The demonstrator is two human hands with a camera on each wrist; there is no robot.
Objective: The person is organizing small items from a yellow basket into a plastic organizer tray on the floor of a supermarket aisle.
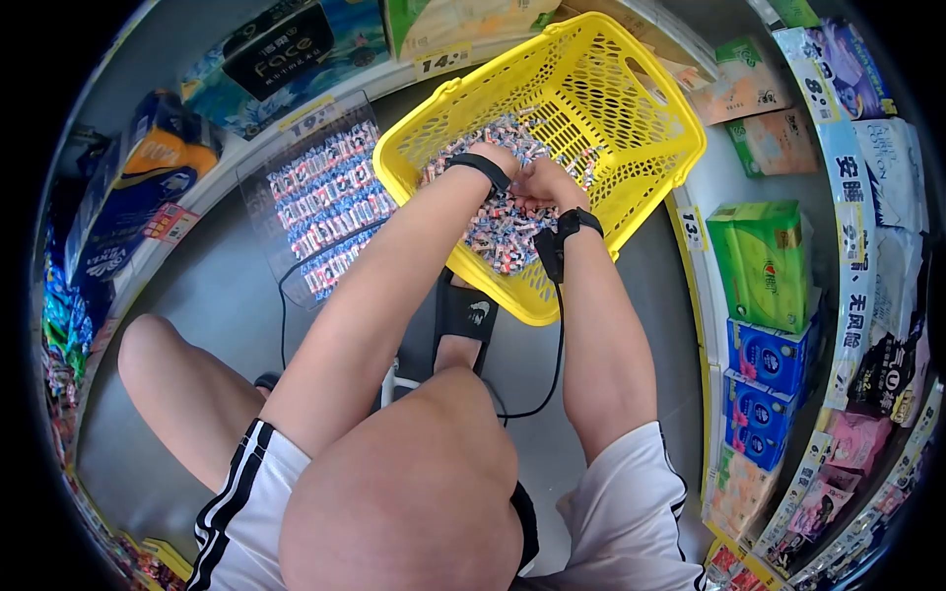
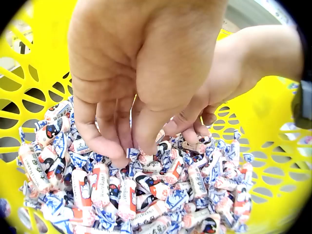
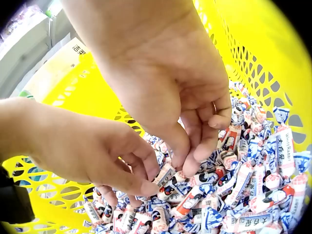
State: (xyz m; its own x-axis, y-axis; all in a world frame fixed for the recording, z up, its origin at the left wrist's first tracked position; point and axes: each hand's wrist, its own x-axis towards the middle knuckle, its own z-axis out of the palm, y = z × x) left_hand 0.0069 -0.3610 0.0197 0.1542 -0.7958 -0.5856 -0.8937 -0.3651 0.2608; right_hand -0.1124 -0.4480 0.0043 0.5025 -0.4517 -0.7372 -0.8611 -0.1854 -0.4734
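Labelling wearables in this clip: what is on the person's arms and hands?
Both arms bare, no sleeves or gloves. The left hand has a black wrist strap; the right hand has a black strap carrying a black box, with a thin black cable trailing off.

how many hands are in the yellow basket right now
2. The left hand is over the middle of the yellow basket, fingers down on the wrapped candies; the right hand is just beside it, towards the near rim. Neither is hidden.
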